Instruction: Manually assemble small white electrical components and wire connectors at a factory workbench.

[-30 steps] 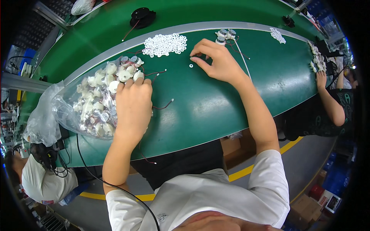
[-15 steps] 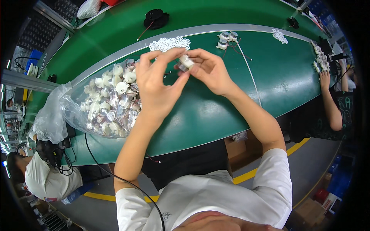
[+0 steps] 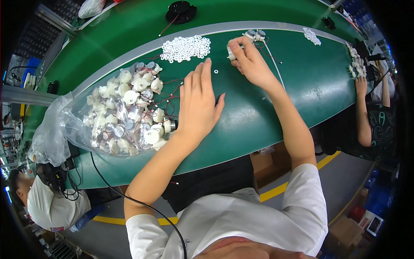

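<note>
My right hand [image 3: 251,64] is closed around a small motor with a white plastic housing [image 3: 231,53]; the fingers cover most of it. Just beyond that hand stand a few similar motors [image 3: 254,35] with thin wires. My left hand [image 3: 198,97] holds nothing, its fingers stretched out over the green table. A single white washer [image 3: 216,71] lies off its fingertips, apart from a heap of white washers [image 3: 185,48]. Left of this hand, a clear plastic bag [image 3: 75,123] is full of white-housed motors [image 3: 140,84], several spilling from its mouth with red and black wires.
A black round device [image 3: 180,12] with a wire sits on the green strip behind the metal rail [image 3: 224,27]. More washers [image 3: 312,36] lie at the far right, near a co-worker's hand [image 3: 361,86] and a row of white parts [image 3: 356,64]. Another person [image 3: 56,198] sits at left.
My left hand has come off the motor and drawn back toward me, opening. My right hand has carried the motor right, toward the standing motors. The lone washer now shows on the table.
</note>
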Available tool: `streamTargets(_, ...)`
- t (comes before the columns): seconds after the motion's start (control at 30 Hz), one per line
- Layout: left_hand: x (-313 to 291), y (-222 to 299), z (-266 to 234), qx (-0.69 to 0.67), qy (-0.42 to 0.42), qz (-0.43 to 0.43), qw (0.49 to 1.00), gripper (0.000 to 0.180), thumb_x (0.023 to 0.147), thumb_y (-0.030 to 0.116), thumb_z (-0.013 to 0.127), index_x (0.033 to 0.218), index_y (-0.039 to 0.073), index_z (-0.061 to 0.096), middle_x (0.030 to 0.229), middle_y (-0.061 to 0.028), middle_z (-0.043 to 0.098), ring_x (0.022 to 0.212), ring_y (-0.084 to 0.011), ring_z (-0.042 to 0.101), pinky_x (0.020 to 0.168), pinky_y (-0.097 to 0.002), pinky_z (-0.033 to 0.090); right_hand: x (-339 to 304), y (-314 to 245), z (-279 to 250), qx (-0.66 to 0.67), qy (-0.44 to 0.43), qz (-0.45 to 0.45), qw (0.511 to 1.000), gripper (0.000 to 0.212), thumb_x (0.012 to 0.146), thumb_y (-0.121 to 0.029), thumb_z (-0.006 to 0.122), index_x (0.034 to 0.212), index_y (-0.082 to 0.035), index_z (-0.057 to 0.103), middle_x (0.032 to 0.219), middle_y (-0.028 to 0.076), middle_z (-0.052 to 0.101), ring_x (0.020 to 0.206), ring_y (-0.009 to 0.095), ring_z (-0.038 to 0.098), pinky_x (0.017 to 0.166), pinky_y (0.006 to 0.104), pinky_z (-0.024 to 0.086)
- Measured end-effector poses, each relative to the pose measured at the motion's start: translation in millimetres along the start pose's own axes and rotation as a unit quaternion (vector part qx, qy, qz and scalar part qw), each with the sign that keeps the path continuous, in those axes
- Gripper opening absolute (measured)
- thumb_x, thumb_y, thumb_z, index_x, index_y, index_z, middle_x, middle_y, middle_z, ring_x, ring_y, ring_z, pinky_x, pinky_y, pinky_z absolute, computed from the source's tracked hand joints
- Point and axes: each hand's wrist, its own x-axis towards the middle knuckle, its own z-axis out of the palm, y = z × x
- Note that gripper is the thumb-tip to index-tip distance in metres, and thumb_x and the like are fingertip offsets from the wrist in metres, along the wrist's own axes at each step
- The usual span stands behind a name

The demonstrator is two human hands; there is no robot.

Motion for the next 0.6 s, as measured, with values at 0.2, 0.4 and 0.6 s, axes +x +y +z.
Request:
streamTargets(0.2,14.4,-20.3,23.0,-0.077,-0.003,-0.03,0.997,0.066,0.087,0.003,0.076,0.144,-0.003,0.044,0.133,-0.024,0.065,0.121,-0.0409,0.06,0.104,-0.048,0.048,2.2,2.7,-14.1,-0.069,-0.108,0.059,0.99,0.036,0.111,-0.036,0.059,0.126,-0.003,0.059,0.079,0.001,0.06,0.062,0.006,0.048,0.054,0.0239,0.039)
streamTargets(0.4,23.8,-24.0,30.4,-0.143,0.035,-0.049,0.988,0.052,0.088,-0.003,0.078,0.132,0.004,0.051,0.103,-0.016,0.076,0.1,-0.0338,0.074,0.085,-0.0443,0.057,0.9,-2.2,-16.0,-0.083,-0.113,0.057,0.989,0.031,0.113,-0.027,0.056,0.133,-0.004,0.058,0.077,-0.002,0.058,0.061,0.003,0.045,0.05,0.0225,0.032)
streamTargets(0.6,25.1,-25.4,29.8,-0.159,0.026,-0.064,0.985,0.058,0.085,0.001,0.084,0.134,0.007,0.053,0.1,-0.0133,0.075,0.096,-0.0283,0.073,0.082,-0.0408,0.058,4.1,16.3,-15.5,-0.13,-0.092,-0.053,0.986,0.025,0.109,-0.021,0.063,0.124,-0.001,0.061,0.078,-0.001,0.061,0.065,0.003,0.051,0.054,0.0218,0.038)
